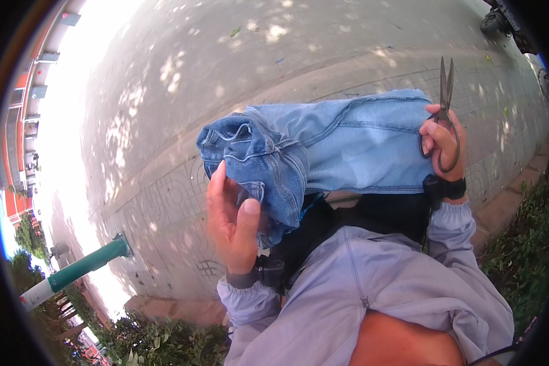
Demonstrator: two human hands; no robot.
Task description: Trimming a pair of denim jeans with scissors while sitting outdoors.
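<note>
In the head view, a piece of blue denim [341, 143], seemingly a jeans leg with seams and a folded hem, was held up in the air between both hands, filling the middle of the picture. The left hand [232, 222], at about eight o'clock from the cloth, had its grip clamped on the bunched, rolled end, thumb up against the fold. The right hand [443, 141], at three o'clock, pinched the other end while its fingers also closed through the loops of dark metal scissors [446, 110], blades together and pointing up toward twelve.

As far as could be judged, no cutting had begun: the denim showed no fresh cut edge, and the blades stood clear of the cloth. The positioning and all the cutting looked left to do.

No worktop carried anything. Beneath lay a grey paved pavement [226, 73] dappled with sun, a green post [88, 265] at eight o'clock, grass [524, 244] along a kerb at four.
</note>
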